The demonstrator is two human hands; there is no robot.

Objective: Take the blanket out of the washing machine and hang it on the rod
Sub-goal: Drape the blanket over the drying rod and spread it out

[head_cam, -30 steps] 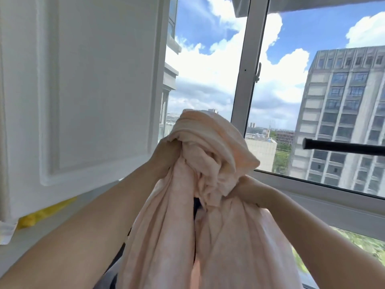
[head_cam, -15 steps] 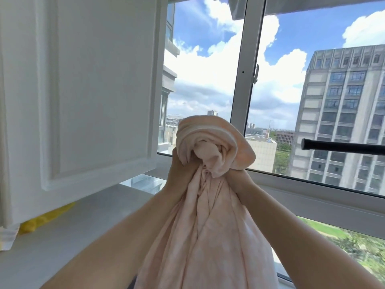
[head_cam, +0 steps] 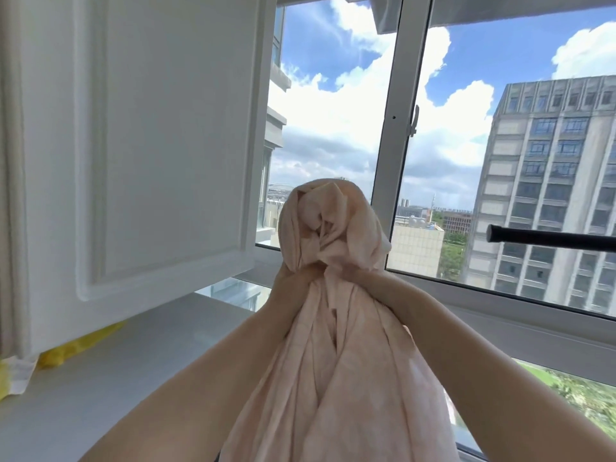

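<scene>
1. The blanket, pale peach and bunched into a thick rope, is held up at chest height in front of the window. A knotted wad of it bulges above the grip, and the rest hangs down out of view at the bottom edge.
2. Both hands are clenched on it at the same neck of cloth, just under the wad: the left hand on the left side, the right hand on the right, nearly touching each other.
3. The rod, a dark bar, juts in from the right edge. It is off to the right of the blanket, apart from it, with nothing on it as far as it shows.
4. A white cabinet door fills the left, above a grey bench. The washing machine is not in view.
5. Judged from this, the lifting-out looks done or nearly so, though the blanket's lower end is hidden. What is left is to carry it right, lay it over the rod and spread it out.
</scene>
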